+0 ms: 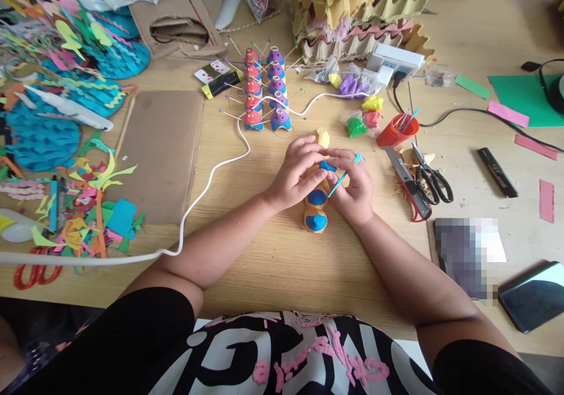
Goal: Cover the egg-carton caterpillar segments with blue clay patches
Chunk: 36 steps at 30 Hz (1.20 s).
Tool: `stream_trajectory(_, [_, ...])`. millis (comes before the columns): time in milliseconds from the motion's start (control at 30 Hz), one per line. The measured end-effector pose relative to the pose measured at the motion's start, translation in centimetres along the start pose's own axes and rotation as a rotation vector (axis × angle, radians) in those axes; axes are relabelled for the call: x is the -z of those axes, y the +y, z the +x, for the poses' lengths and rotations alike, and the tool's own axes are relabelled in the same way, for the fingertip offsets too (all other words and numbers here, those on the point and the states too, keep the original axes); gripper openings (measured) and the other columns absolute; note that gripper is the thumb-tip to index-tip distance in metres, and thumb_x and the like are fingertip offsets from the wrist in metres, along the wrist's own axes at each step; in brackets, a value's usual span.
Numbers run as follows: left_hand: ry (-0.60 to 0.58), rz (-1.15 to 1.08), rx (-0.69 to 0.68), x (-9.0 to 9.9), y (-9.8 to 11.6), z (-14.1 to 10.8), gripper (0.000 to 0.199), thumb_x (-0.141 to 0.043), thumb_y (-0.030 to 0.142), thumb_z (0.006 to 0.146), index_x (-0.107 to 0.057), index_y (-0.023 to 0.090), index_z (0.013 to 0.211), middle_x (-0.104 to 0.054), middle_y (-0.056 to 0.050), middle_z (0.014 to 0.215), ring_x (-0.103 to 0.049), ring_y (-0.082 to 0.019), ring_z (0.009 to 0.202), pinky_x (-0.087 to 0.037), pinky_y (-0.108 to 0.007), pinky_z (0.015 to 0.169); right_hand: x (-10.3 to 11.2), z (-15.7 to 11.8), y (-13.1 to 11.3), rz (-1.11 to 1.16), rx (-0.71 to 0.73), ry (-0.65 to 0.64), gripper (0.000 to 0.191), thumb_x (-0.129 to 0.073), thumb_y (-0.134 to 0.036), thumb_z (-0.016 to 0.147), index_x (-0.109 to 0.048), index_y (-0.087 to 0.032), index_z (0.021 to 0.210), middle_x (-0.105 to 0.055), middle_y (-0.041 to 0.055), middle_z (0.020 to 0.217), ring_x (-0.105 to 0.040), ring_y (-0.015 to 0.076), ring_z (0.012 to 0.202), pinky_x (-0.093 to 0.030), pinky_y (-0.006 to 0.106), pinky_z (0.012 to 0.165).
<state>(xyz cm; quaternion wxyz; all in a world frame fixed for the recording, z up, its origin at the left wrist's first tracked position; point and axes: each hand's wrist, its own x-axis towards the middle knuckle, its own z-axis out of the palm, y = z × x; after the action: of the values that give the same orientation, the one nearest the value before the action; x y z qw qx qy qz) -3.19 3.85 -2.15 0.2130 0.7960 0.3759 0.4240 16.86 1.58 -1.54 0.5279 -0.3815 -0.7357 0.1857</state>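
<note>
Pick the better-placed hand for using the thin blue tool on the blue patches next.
Likely the right hand: it holds the thin blue tool, its tip near a blue patch.

The single view comes from a camera worn on the person's head, facing forward and steeply down over the chest. It sits above the near edge of the tabletop point(238, 254), close enough to take in both forearms, and no second view shares the scene.

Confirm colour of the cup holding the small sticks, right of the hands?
Orange-red cup, light blue sticks; shows best in the head view, the only one.
</note>
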Motion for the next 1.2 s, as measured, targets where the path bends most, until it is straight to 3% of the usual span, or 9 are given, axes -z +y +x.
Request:
stream_trajectory(233, [0.031,-0.056,0.014,0.04,0.04,0.14,0.056,-0.038,0.069,0.116,-0.072,0.026,0.106,-0.079,-0.010,0.134,-0.059,-0.027,0.151,-0.043,-0.055,0.137,0.02,-0.01,-0.22,0.045,-0.003,-0.007,0.027,-0.066,-0.048,0.111,-0.073,-0.032,0.132,-0.084,0.0110,0.137,-0.078,0.0340,0.130,-0.060,0.061,0.114])
stream_trajectory(400, [0.040,-0.073,-0.021,-0.02,-0.18,-0.01,0.056,-0.039,0.070,0.115,-0.071,0.026,0.102,-0.079,-0.010,0.133,-0.058,-0.028,0.151,-0.042,-0.055,0.136,-0.07,-0.04,0.11,0.015,-0.027,0.046,0.020,-0.071,-0.048,0.108,-0.073,-0.029,0.112,-0.083,0.0096,0.123,-0.079,0.0312,0.117,-0.062,0.055,0.104])
stream_trajectory(533, [0.016,-0.039,0.001,-0.01,-0.08,0.00,0.062,-0.040,0.080,0.110,-0.070,0.026,0.112,-0.079,-0.011,0.134,-0.058,-0.030,0.150,-0.042,-0.057,0.136,-0.24,-0.09,0.37,0.022,-0.046,0.050,0.025,-0.068,-0.053,0.109,-0.071,-0.029,0.109,-0.081,0.0080,0.111,-0.077,0.0303,0.108,-0.061,0.053,0.099])
stream_trajectory(767, [0.021,-0.029,-0.017,-0.07,0.21,0.13,0.052,-0.039,0.067,0.116,-0.070,0.027,0.104,-0.080,-0.009,0.131,-0.059,-0.027,0.145,-0.040,-0.055,0.137,-0.26,-0.09,0.36,0.062,-0.039,0.027,0.031,-0.064,-0.057,0.112,-0.069,-0.028,0.101,-0.078,0.0045,0.097,-0.074,0.0254,0.094,-0.059,0.046,0.089])
stream_trajectory(933, [0.025,-0.036,0.020,0.03,0.12,0.13,0.057,-0.035,0.066,0.117,-0.070,0.027,0.096,-0.080,-0.008,0.130,-0.058,-0.026,0.147,-0.040,-0.052,0.137,-0.09,-0.14,0.23,0.131,-0.139,0.086,0.047,-0.061,-0.061,0.113,-0.060,-0.027,0.081,-0.071,0.0009,0.078,-0.067,0.0204,0.074,-0.056,0.041,0.079])
stream_trajectory(1100, [0.050,-0.077,0.017,-0.13,-0.15,0.02,0.056,-0.040,0.065,0.116,-0.070,0.026,0.090,-0.080,-0.008,0.129,-0.057,-0.026,0.148,-0.041,-0.052,0.136,-0.06,-0.02,0.17,0.067,-0.106,0.060,0.041,-0.069,-0.066,0.107,-0.068,-0.027,0.096,-0.076,0.0032,0.091,-0.071,0.0227,0.086,-0.057,0.042,0.083])
stream_trajectory(1200, [0.004,-0.058,0.014,-0.17,-0.31,-0.07,0.061,-0.038,0.072,0.114,-0.071,0.027,0.089,-0.080,-0.009,0.130,-0.055,-0.028,0.151,-0.040,-0.054,0.137,-0.24,0.06,0.08,0.075,-0.082,0.011,0.039,-0.063,-0.063,0.111,-0.064,-0.028,0.095,-0.073,0.0027,0.090,-0.069,0.0226,0.086,-0.056,0.043,0.083])
